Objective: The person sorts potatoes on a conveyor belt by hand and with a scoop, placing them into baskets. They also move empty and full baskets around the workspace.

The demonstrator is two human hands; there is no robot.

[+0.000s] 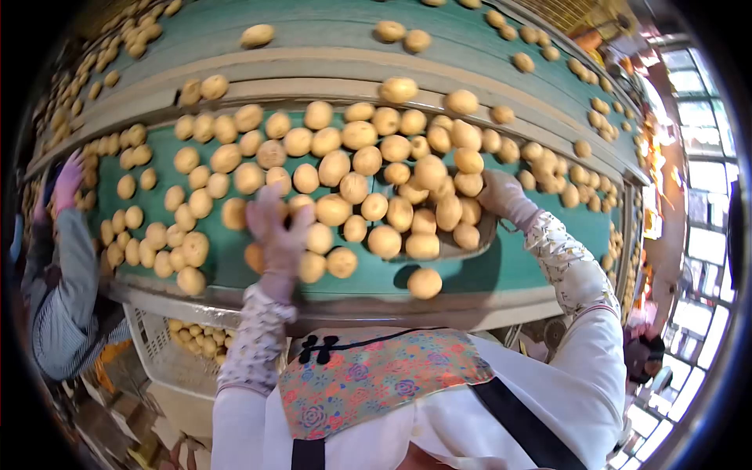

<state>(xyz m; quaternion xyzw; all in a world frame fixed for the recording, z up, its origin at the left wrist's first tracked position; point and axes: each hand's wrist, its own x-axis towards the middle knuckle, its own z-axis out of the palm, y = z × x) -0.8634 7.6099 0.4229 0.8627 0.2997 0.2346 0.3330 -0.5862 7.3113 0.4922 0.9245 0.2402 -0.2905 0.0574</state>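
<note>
Many yellow-brown potatoes (334,210) lie on a green conveyor belt (352,278) in front of me. My left hand (278,231), in a thin pale glove, is over potatoes left of centre, its fingers spread and slightly blurred. To the right, my gloved right hand (501,196) is closed at the side of a shallow tray (486,244) heaped with potatoes; its fingertips are partly hidden. Only the tray's rounded near edge shows beneath the pile. One single potato (424,283) sits on the belt nearer my body.
A second green belt (329,43) carrying scattered potatoes runs beyond a raised divider (313,84). At the left, another person's gloved hand (69,182) reaches over the belt. Below the near ledge stands a white crate (160,345) containing potatoes.
</note>
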